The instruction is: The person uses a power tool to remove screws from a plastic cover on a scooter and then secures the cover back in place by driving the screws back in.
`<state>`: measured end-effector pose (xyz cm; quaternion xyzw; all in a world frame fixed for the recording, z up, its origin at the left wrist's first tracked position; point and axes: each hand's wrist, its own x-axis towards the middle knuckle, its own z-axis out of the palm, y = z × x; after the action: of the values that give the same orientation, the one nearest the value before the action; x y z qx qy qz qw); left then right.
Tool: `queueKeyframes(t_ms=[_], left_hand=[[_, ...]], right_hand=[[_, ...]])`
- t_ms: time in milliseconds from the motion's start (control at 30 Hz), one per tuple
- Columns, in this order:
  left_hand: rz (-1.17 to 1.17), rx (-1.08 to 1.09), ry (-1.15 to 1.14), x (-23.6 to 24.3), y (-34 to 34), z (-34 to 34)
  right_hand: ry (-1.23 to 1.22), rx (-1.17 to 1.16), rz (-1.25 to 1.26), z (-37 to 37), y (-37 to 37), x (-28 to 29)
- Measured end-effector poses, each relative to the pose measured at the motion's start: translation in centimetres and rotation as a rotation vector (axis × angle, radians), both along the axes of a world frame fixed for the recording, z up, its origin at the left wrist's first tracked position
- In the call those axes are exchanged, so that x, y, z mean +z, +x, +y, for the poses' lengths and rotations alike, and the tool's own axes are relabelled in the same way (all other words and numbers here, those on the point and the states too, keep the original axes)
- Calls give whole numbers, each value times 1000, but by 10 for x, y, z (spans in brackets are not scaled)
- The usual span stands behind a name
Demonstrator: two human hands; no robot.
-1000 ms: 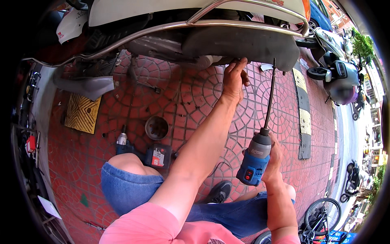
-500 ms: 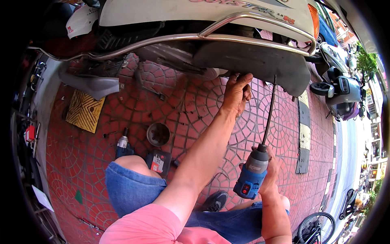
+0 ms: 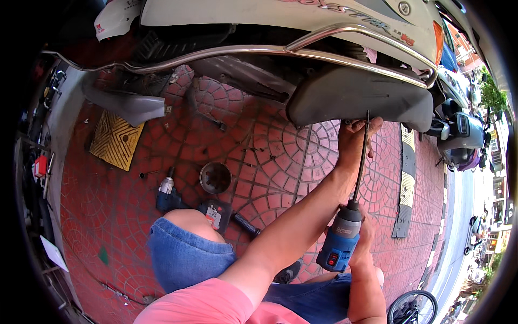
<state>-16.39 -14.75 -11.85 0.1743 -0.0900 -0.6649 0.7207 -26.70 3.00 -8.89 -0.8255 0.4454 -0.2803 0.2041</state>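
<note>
Red paving (image 3: 259,181) lies under a pale scooter body (image 3: 329,19) at the far side, a chrome rail (image 3: 226,51) running along it and a dark cover (image 3: 361,97) hanging just below the rail, right of centre. At that cover's near lower edge is the left hand (image 3: 356,137), its fingers curled up; whether they pinch the edge or merely touch it, I cannot tell. Nearer, the right hand (image 3: 364,243) has its fingers wrapped round a blue-and-grey power driver (image 3: 341,240); the trigger is out of sight. The driver's long thin bit (image 3: 360,173) points away, crossing in front of the left fingers, so a slip of the tip or a sudden spin could catch them. Whether the tip meets a screw or only the cover's face is unclear; pressed in off-line, a bit that long might wobble, chew a screw head or scratch the plastic. If nothing else holds the cover, a lax left grip could let it tilt or drop. To the left, small dark bits (image 3: 272,157) lie loose near a metal bowl (image 3: 231,179); a careless foot could scatter them.
</note>
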Motion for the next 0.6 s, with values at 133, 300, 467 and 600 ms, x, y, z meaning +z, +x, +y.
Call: queueKeyframes(t_ms=[133,300,467,600], left_hand=[[-31,-38,-95,4,6,-1],[4,-22,-130,-21,10,-20],[91,55,-137,-17,-8,-24],[133,37,-120,-20,-5,-16]], right_hand=[[-58,69,43,-4,35,46],[-109,139,272,-24,89,98],[-185,40,526,-62,124,111],[-205,-64,589,-81,145,99]])
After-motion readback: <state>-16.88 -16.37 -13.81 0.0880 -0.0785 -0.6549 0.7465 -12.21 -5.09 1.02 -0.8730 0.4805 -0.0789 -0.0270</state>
